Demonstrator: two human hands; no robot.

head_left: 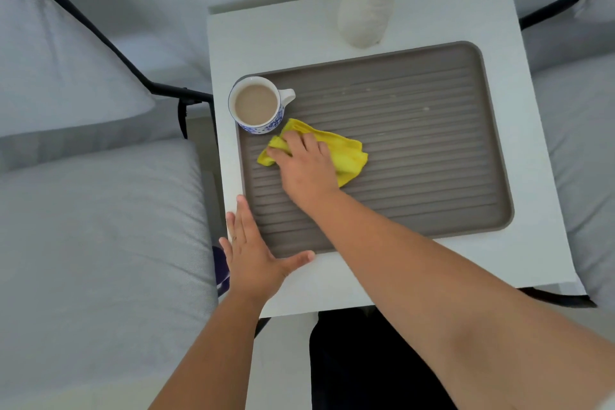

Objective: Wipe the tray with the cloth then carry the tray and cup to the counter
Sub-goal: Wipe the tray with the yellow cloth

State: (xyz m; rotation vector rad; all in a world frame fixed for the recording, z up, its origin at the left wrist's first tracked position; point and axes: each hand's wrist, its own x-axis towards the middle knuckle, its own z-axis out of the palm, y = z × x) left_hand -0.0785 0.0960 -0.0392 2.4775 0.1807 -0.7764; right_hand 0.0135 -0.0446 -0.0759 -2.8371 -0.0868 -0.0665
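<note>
White surface (432, 10) at frame centre: right hand (306, 166) presses cloth (346, 156) on tray (432, 143) beside full cup (258, 106), left hand (254, 253) flat, open at its corner; wiping underway, carrying remains.

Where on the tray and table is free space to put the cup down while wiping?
The tray's right half, from the yellow cloth to the right rim, is bare. A bare strip of white table runs along the near edge. The left end is crowded: cup, right hand on the cloth, left hand at the near-left corner. The vase occupies the far side.
</note>
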